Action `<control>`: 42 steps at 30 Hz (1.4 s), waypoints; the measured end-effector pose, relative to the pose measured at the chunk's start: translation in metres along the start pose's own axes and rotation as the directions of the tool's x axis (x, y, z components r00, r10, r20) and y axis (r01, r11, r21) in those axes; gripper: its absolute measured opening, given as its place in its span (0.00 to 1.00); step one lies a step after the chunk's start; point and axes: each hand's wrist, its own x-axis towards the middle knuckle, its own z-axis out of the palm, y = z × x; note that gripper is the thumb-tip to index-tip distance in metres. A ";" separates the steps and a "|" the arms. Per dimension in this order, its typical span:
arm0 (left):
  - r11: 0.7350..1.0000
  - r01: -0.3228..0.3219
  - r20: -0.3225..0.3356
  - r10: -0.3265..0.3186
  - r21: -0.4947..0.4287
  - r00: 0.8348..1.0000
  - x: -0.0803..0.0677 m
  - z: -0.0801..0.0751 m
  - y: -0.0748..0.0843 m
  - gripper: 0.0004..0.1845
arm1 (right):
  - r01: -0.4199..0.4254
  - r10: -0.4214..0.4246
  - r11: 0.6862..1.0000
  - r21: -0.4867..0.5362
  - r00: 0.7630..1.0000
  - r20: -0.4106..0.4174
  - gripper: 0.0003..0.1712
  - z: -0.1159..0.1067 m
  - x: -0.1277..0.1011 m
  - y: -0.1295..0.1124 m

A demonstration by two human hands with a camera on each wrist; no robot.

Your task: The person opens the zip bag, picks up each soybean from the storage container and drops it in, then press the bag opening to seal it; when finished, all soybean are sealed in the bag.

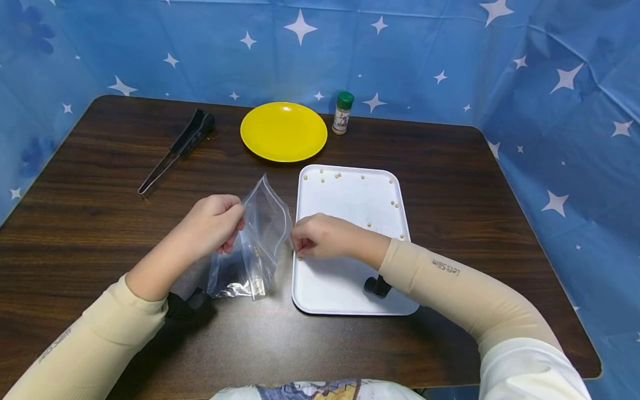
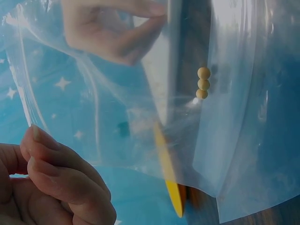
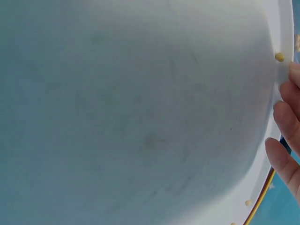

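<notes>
My left hand [image 1: 215, 222] grips the upper left edge of a clear zip bag [image 1: 267, 222]. The bag stands upright, its mouth spread apart toward the right. Three round, pale yellow beans [image 2: 203, 84] lie in a row low in the bag in the left wrist view. At the left rim of a white tray [image 1: 345, 289], beside the bag, is my right hand [image 1: 322, 236], fingers curled and thumb meeting fingertip. Whether anything sits in that pinch is hidden. One bean [image 3: 279, 56] lies by the tray's rim near the right fingers [image 3: 281, 154].
More beans [image 1: 392, 203] are scattered along the tray's far and right sides. Behind the tray are a yellow plate [image 1: 284, 133] and a green-capped seasoning bottle [image 1: 342, 115]. Black-handled tongs [image 1: 182, 147] lie at the back left of the dark wooden table [image 1: 475, 222].
</notes>
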 end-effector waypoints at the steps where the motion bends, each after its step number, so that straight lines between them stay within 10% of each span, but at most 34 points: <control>1: 1.000 0.000 0.000 0.000 0.000 1.000 0.000 0.000 0.000 0.14 | 0.005 -0.005 1.000 -0.001 1.000 0.001 0.06 0.000 -0.001 -0.001; 42: 1.000 -0.001 0.017 0.001 0.005 1.000 -0.002 0.002 0.000 0.14 | 0.124 -0.135 0.991 0.057 0.961 0.241 0.06 0.018 -0.024 -0.039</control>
